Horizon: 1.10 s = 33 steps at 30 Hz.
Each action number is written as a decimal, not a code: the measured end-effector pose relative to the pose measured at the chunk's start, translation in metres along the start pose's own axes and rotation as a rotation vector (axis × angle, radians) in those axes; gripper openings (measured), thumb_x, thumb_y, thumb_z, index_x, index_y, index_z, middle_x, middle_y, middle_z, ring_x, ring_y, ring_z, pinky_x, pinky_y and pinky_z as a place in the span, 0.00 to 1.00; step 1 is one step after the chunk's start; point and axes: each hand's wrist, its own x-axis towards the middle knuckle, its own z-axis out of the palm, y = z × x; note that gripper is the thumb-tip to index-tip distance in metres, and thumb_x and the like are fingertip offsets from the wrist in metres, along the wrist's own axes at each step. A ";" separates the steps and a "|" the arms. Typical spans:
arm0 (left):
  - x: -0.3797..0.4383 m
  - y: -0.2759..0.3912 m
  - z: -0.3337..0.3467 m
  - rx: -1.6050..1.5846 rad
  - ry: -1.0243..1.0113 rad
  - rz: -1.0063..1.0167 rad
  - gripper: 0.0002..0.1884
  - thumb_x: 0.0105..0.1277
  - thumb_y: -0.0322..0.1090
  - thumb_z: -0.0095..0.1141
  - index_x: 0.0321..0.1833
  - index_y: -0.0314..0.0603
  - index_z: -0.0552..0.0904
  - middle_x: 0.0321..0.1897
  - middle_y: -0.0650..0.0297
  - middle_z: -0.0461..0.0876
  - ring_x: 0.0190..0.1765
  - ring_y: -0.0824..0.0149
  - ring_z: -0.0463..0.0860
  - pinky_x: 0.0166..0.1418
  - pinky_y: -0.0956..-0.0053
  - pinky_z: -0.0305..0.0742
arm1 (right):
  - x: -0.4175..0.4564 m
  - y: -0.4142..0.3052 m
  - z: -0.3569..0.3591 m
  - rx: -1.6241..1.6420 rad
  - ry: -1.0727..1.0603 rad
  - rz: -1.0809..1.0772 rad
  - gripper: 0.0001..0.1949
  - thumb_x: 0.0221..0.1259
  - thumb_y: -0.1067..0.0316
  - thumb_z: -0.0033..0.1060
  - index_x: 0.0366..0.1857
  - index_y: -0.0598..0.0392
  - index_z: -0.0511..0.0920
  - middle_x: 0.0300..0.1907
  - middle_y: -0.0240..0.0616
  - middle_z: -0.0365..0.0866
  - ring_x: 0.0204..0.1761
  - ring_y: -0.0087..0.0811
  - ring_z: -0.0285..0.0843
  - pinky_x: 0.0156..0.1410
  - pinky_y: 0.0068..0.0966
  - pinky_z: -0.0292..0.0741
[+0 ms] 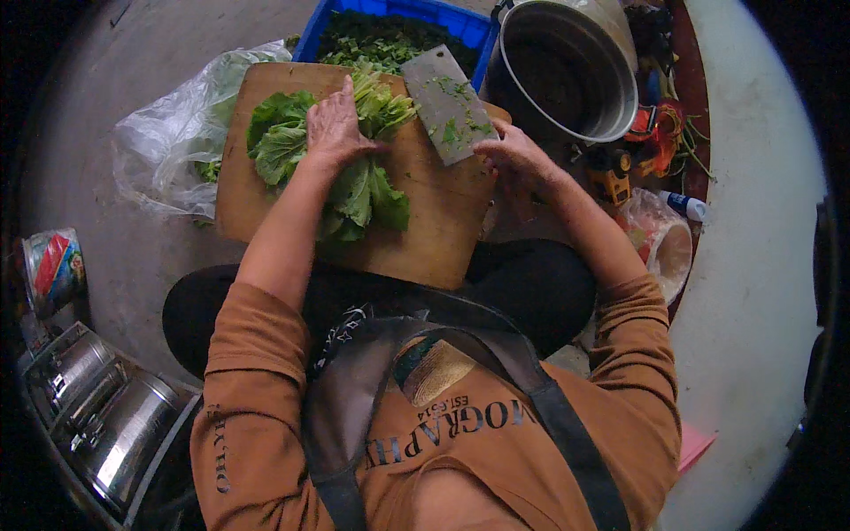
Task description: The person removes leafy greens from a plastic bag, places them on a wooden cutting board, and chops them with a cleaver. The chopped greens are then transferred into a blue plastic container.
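Observation:
My left hand (pixel 335 126) presses down on a bunch of leafy greens (pixel 362 192), fingers together and thumb out to the right. Broad leaves spread on both sides of it, and pale cut stalks (pixel 382 99) point away from me. The bunch lies on a wooden cutting board (pixel 435 232) over my lap. At the board's right side my right hand (pixel 514 149) holds a cleaver (pixel 445 109) at its near end; its handle is hidden by the hand. The blade is turned broad side up, with green scraps stuck to it.
Beyond the board, a blue plastic crate (pixel 398 10) contains chopped greens (pixel 385 40). A large metal pot (pixel 564 73) stands at the right. Clear plastic bag (pixel 166 146) with greens lies left. Toy vehicle (pixel 609 176) and wrapped roll (pixel 667 255) lie right; metal containers (pixel 126 431) stand lower left.

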 end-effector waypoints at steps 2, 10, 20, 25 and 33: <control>-0.004 0.010 -0.003 -0.015 0.041 -0.041 0.66 0.34 0.67 0.72 0.72 0.31 0.55 0.60 0.48 0.73 0.64 0.53 0.70 0.67 0.56 0.61 | -0.005 -0.011 0.000 0.108 -0.010 0.143 0.12 0.62 0.63 0.58 0.45 0.53 0.77 0.28 0.26 0.73 0.21 0.16 0.68 0.25 0.16 0.70; -0.001 0.018 0.004 0.072 0.051 -0.193 0.55 0.42 0.69 0.67 0.69 0.39 0.64 0.61 0.52 0.71 0.65 0.53 0.68 0.66 0.56 0.59 | -0.039 -0.050 0.016 -0.324 0.183 -0.444 0.13 0.69 0.70 0.49 0.54 0.59 0.71 0.36 0.39 0.80 0.27 0.30 0.80 0.31 0.25 0.76; 0.009 0.020 -0.008 0.125 -0.032 -0.186 0.50 0.42 0.69 0.67 0.66 0.45 0.68 0.59 0.52 0.73 0.61 0.50 0.73 0.58 0.49 0.67 | -0.027 -0.039 0.047 -0.848 0.213 -0.716 0.15 0.62 0.75 0.46 0.53 0.53 0.66 0.37 0.57 0.79 0.40 0.60 0.77 0.43 0.51 0.72; 0.004 0.019 -0.005 0.104 -0.024 -0.154 0.50 0.42 0.66 0.69 0.66 0.48 0.67 0.58 0.53 0.73 0.60 0.50 0.73 0.56 0.48 0.66 | 0.008 -0.027 0.046 -0.977 0.225 -0.728 0.14 0.60 0.74 0.45 0.51 0.58 0.65 0.37 0.57 0.79 0.41 0.60 0.77 0.43 0.51 0.73; 0.002 0.025 -0.003 0.167 -0.029 -0.189 0.48 0.42 0.59 0.73 0.66 0.46 0.67 0.58 0.55 0.73 0.61 0.51 0.72 0.58 0.51 0.65 | 0.038 -0.033 0.064 -1.031 0.168 -0.700 0.21 0.60 0.74 0.44 0.59 0.62 0.62 0.40 0.59 0.79 0.41 0.60 0.77 0.43 0.52 0.73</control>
